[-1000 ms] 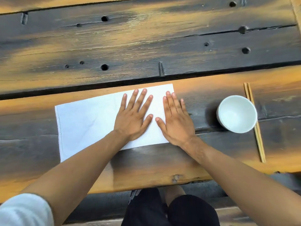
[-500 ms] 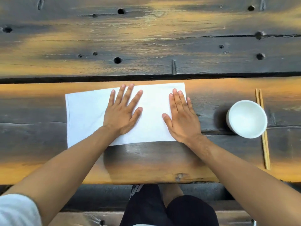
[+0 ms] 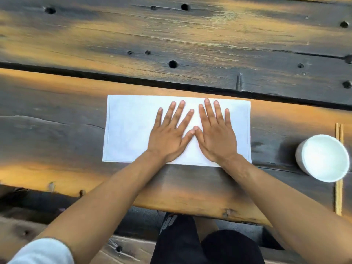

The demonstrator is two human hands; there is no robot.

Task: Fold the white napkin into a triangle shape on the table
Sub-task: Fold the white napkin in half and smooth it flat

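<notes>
Napkin point(image 3: 131, 128) flat under both open palms, ungripped.

Rough, weathered wood across the table point(image 3: 190, 40), dark-stained with worn amber patches, grain ridged and open, pocked with round holes and split by a deep black gap between planks. Smooth matt white on the napkin point(image 3: 131, 130), looking like cloth, with a stitched hem along its left and right edges and barely a wrinkle. Glossy white, likely ceramic, on the bowl point(image 3: 323, 159), catching soft light inside. Pale, bare wood or bamboo on the chopsticks point(image 3: 338, 197), matt and unvarnished. Soft white fabric at the sleeve point(image 3: 42, 252). Matt black cloth on the trousers point(image 3: 182, 242) below the table edge.
</notes>
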